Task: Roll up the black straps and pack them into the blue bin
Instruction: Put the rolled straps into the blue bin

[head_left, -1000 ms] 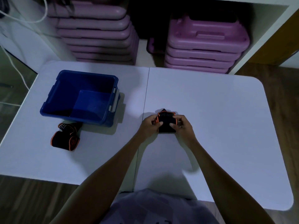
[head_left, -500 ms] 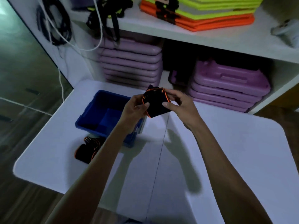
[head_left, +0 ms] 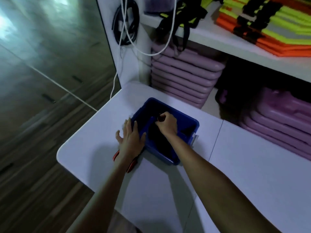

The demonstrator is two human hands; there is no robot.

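The blue bin (head_left: 188, 122) stands on the white table (head_left: 244, 174) near its left end. My right hand (head_left: 167, 122) is down inside the bin, fingers closed on the rolled black strap (head_left: 159, 117), of which only a dark sliver with an orange edge shows. My left hand (head_left: 130, 136) lies flat with spread fingers against the bin's near-left wall, holding nothing. A second black strap with orange trim (head_left: 132, 163) lies on the table by the bin's near-left corner, mostly hidden under my left wrist.
Behind the table stands a white shelf unit with stacks of purple plastic steps (head_left: 183, 78), folded orange and yellow vests (head_left: 276, 31) and hanging black and white cords (head_left: 126, 31). A wood floor (head_left: 42, 81) lies left of the table's rounded corner.
The rolled strap went from both hands above the table down into the bin with my right hand. My left hand let go and dropped onto the bin's side. The view swung left.
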